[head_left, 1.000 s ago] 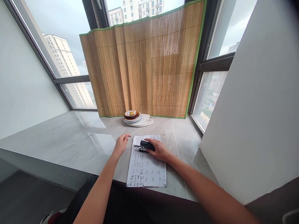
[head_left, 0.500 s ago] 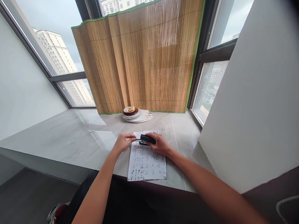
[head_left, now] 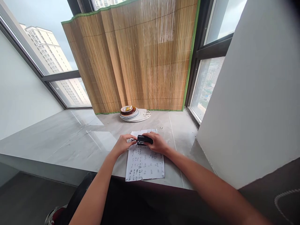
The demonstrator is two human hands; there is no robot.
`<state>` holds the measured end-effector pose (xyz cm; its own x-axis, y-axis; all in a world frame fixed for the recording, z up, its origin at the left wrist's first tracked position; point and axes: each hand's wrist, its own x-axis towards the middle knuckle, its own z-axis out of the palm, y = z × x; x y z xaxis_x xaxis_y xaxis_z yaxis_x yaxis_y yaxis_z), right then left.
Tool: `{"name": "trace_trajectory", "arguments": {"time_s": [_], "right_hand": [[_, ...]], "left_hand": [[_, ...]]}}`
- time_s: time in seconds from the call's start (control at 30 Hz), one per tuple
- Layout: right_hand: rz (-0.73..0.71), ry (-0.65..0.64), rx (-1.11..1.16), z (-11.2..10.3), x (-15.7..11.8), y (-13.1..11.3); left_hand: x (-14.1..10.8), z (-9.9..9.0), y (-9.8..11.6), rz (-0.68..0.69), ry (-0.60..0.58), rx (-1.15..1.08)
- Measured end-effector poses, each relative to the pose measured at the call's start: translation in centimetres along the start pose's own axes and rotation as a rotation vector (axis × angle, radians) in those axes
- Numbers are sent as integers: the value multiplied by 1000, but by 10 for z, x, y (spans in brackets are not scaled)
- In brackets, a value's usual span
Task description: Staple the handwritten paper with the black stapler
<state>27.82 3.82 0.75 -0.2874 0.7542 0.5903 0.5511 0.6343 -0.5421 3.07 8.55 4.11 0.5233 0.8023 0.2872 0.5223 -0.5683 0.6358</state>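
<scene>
A black stapler-like tool [head_left: 144, 139] is held above the upper part of a sheet of paper [head_left: 147, 165] covered in handwriting. My right hand [head_left: 157, 142] wraps round its right end. At its left end, the thumb and fingers of my left hand [head_left: 123, 143] pinch a small dark piece at the tool's open end. That piece is mostly hidden by the fingertips. The paper lies near the front edge of the grey stone ledge [head_left: 70, 134].
Behind the paper, a stack of small plates [head_left: 127, 112] rests on a white oval plate [head_left: 144, 115]. A bamboo blind [head_left: 140, 62] hangs at the back between windows. White walls [head_left: 257, 109] close in the right and left sides.
The piece at the tool's left end showed as a longer metal strip before; now less of it shows, and my left fingers are closer to the tool. The view has shifted slightly.
</scene>
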Motion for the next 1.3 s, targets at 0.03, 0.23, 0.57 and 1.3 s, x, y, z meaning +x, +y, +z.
{"name": "trace_trajectory", "arguments": {"time_s": [0.03,0.23,0.57,1.3], "right_hand": [[-10,-10,1,0,0,-1],[-25,-41,2,-1,0,-1],[-36,5,26,1,-1,1],[-37,76,99,-2,0,5]], "left_hand": [[0,1,1,1,-6,-2],[1,1,3,2,-32,-14],[-1,-2,4,4,-27,-32],[-3,-15,0,-8,-16,-8]]}}
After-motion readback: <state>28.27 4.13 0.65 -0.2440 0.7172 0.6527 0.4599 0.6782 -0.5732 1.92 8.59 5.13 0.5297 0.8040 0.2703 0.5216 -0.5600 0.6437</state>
